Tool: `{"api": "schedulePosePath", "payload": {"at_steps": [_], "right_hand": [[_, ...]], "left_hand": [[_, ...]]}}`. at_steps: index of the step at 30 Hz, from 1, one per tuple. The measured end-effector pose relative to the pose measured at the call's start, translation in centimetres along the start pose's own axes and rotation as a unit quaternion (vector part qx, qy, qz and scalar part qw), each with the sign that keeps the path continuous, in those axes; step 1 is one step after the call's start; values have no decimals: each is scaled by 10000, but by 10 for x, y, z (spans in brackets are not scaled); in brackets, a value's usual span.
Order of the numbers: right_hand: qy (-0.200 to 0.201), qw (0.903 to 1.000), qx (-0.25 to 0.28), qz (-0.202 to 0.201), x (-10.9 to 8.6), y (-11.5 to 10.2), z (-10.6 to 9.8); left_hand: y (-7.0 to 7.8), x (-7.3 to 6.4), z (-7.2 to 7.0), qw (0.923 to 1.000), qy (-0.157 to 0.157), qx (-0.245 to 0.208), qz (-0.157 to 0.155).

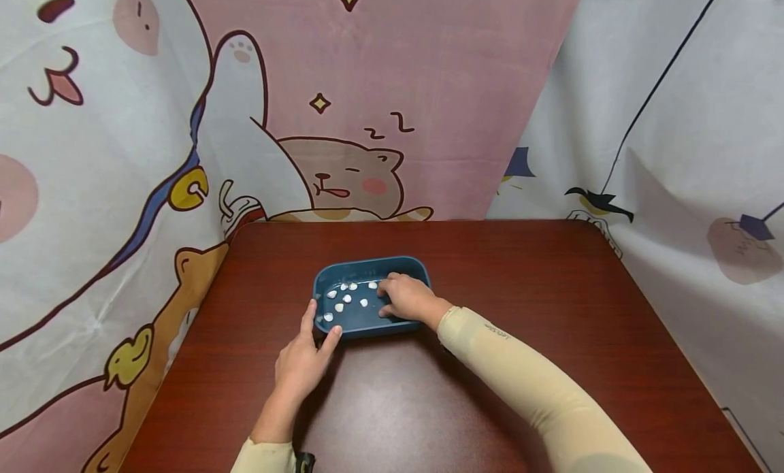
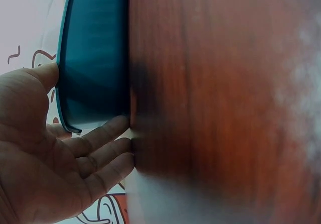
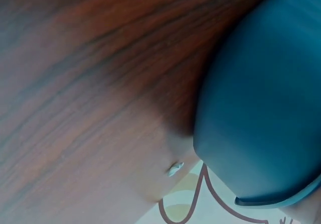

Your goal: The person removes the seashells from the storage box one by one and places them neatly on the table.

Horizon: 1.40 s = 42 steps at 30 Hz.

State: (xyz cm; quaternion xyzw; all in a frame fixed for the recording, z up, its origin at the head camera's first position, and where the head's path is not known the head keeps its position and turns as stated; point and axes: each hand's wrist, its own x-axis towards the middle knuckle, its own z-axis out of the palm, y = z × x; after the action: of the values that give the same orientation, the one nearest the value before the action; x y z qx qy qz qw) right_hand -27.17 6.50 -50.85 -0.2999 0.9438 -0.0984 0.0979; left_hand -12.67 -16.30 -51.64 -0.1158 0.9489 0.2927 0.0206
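Note:
A blue rectangular tray [image 1: 367,329] stands on the table with several small white shell-like pieces [image 1: 347,299] scattered over its floor. My left hand [image 1: 301,364] spans the tray's front left corner, thumb at the front and index finger along the left side. In the left wrist view, that hand's thumb touches the tray's rim [image 2: 64,103] and its other fingers extend near the base. My right hand [image 1: 409,299] reaches inside the tray's right part. Its thumb and fingertips are apart near the white pieces, with nothing visible between them; its palm is hidden.
The brown wooden table [image 1: 520,275] extends around the tray. In the right wrist view, a small whitish piece [image 3: 175,169] lies on the table outside the tray. Cartoon-printed fabric [image 1: 392,64] hangs behind the table and along both sides.

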Motion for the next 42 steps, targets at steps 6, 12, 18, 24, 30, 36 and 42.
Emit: {"api": "schedulePosePath", "payload": {"at_steps": [6, 12, 18, 24, 30, 36, 42], "right_hand": [[96, 9996, 200, -186, 4, -2, 1], [257, 9988, 399, -120, 9, -7, 2], [118, 9985, 444, -312, 18, -21, 4], [179, 9979, 338, -515, 29, -37, 9], [170, 9974, 454, -525, 32, -43, 9], [90, 9982, 430, -413, 28, -45, 8], [-126, 9993, 280, -219, 20, -43, 2]], "left_hand": [[-1, -1, -1, 10000, -35, -7, -33], [-1, -1, -2, 9999, -85, 15, -93], [-1, -1, -3, 9999, -71, 48, -84], [-1, 0, -3, 9999, -111, 37, -56], [1, 1, -2, 10000, -67, 54, -29], [3, 0, -4, 10000, -49, 60, 1], [3, 0, -4, 10000, -49, 46, -30]]}}
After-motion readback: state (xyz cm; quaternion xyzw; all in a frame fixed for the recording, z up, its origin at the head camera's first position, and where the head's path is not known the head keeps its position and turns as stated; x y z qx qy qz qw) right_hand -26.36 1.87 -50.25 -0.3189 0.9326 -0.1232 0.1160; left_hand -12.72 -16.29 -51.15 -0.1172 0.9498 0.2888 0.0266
